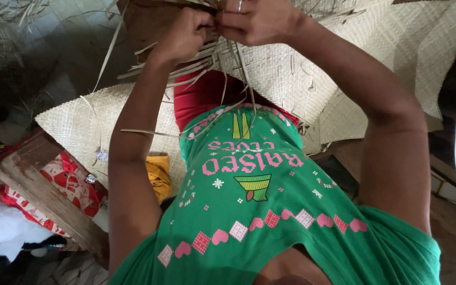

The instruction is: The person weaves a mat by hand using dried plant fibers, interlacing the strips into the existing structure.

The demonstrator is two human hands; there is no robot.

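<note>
Above the woven mat [312, 79], both hands [222, 26] pinch shut on dry straw strips [222, 58] between them.

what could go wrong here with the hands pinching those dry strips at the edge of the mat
1. Both the left hand and right hand pinch thin dry strips at the woven mat; the brittle-looking strips might snap or cut the fingers.
2. Loose strips hang in a tangle below the hands, so the wrong one may get pulled.
3. The ring on the right hand could snag a strand.
</note>
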